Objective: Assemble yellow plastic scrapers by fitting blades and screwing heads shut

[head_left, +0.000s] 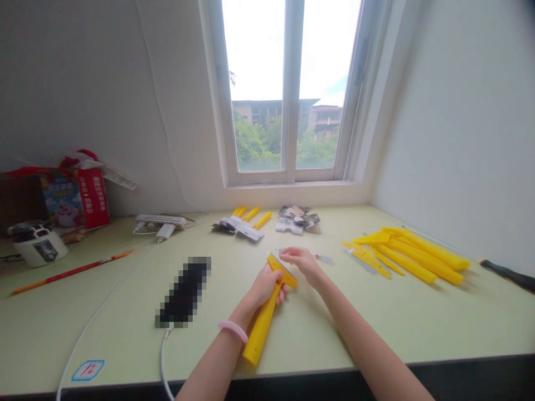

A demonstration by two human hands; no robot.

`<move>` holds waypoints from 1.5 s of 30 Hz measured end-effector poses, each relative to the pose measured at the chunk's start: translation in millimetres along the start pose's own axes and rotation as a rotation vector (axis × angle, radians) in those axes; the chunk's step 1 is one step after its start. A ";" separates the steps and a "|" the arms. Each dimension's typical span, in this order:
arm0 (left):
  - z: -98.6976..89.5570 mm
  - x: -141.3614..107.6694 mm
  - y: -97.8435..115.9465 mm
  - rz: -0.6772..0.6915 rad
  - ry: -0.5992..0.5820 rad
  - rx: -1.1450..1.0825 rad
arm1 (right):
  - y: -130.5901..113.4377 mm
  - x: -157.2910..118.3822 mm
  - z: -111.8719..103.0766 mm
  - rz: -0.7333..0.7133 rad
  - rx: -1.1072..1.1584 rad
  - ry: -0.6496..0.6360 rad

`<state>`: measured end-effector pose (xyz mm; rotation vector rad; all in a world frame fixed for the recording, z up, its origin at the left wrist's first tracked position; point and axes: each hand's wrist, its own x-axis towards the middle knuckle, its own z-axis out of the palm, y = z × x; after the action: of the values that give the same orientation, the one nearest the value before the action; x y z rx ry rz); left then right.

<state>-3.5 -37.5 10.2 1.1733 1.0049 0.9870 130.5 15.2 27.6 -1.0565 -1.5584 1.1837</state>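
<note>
My left hand [263,287] is closed round the neck of a yellow plastic scraper [264,326], its wide head pointing away from me and its handle slanting towards the table's front edge. A pink coiled band sits on that wrist. Close to the right of the scraper's head, my right hand [301,262] has its fingers curled in a pinch; whatever is between them is too small to make out. Tiny metal pieces, like screws [281,249], lie at its fingertips. Behind this hand is a small tool with a red part and a clear end [324,259], partly hidden.
Yellow scraper handles and flat yellow parts [401,250] lie at right, beside a long screwdriver with a black handle [507,274]. Scrapers with yellow handles [246,224] and small packets [296,219] lie at the back. At left are a blurred phone [184,292], cable, power strip [161,221] and pencil [71,273].
</note>
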 end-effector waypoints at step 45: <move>-1.3 5.0 -4.0 -0.020 0.003 -0.048 | 0.6 -8.2 13.1 0.170 0.188 -0.090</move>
<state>-3.1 -32.9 5.6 1.1206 0.9886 0.9917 119.9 4.5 23.8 -1.0388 -1.4139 1.4815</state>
